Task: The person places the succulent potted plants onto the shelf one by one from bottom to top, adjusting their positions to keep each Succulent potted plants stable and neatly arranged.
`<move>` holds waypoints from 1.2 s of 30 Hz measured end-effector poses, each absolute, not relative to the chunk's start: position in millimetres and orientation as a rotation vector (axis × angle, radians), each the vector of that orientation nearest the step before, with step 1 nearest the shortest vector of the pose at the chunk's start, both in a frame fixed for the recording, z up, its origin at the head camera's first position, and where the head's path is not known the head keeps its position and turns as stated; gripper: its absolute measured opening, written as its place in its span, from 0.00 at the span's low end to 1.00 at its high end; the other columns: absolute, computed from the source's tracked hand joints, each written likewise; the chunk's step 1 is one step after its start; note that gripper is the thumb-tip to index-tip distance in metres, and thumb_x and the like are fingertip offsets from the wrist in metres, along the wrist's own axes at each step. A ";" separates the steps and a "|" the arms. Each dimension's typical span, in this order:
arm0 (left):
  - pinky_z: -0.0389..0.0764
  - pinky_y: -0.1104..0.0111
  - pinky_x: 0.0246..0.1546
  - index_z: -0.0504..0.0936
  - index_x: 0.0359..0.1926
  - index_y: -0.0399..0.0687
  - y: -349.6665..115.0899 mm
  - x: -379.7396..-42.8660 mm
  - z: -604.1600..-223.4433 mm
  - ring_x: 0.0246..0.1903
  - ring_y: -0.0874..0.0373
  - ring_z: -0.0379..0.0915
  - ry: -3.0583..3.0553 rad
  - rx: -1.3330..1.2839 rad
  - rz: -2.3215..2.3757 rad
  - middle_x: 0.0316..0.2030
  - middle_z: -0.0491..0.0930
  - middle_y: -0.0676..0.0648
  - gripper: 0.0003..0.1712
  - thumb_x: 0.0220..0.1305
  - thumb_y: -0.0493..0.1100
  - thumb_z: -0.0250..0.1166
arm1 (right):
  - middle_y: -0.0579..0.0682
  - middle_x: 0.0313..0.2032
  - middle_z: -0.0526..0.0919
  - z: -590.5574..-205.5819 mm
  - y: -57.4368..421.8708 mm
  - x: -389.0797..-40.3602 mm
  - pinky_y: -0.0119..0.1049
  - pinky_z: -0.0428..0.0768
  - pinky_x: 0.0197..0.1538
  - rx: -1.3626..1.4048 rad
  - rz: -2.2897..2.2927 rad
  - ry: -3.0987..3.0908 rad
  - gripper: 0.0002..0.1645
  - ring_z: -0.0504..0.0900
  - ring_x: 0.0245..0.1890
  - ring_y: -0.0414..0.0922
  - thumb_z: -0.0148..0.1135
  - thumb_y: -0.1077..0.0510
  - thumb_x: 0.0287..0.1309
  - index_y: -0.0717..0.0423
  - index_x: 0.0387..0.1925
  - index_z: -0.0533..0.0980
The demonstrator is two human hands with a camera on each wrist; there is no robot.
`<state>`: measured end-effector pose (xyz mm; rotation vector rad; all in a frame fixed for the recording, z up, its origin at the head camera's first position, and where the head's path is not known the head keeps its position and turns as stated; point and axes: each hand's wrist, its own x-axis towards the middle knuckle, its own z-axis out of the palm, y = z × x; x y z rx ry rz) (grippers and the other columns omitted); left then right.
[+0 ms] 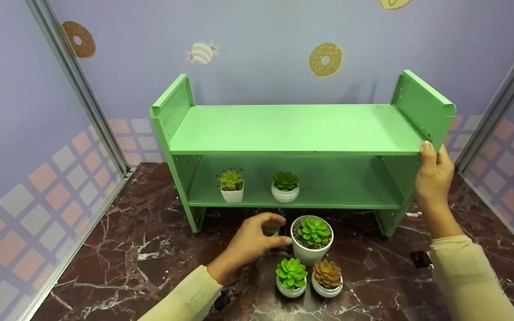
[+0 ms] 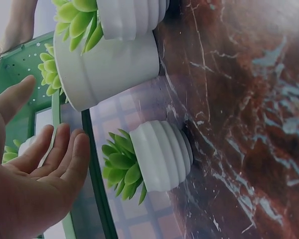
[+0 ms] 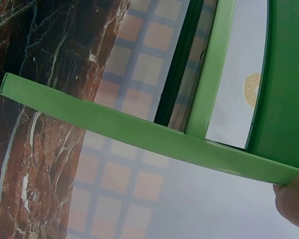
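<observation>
My left hand hovers with thumb and fingers apart and gently curved, holding nothing. Between them shows a small green succulent in a ribbed white pot; in the head view the hand mostly hides it. Close beside the thumb stands a larger white pot with a bright green succulent. My right hand grips the right side panel of a green two-tier shelf, its thumb on the front edge. On the lower tier sit a square-potted succulent and a round-potted dark green one.
Toward me, a light green succulent and a reddish-brown succulent stand side by side in small white pots on the dark marbled table. Patterned purple panels enclose the back and both sides.
</observation>
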<state>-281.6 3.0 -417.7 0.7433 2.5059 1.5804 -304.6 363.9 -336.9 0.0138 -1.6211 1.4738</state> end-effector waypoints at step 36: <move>0.70 0.62 0.50 0.62 0.66 0.44 31.2 -286.5 -426.2 0.50 0.56 0.69 2.374 0.712 1.463 0.54 0.71 0.48 0.55 0.36 0.55 0.77 | 0.53 0.43 0.76 -340.1 365.8 -306.7 0.31 0.66 0.52 0.051 1.478 -1.609 0.18 0.69 0.47 0.44 0.48 0.58 0.65 0.64 0.51 0.74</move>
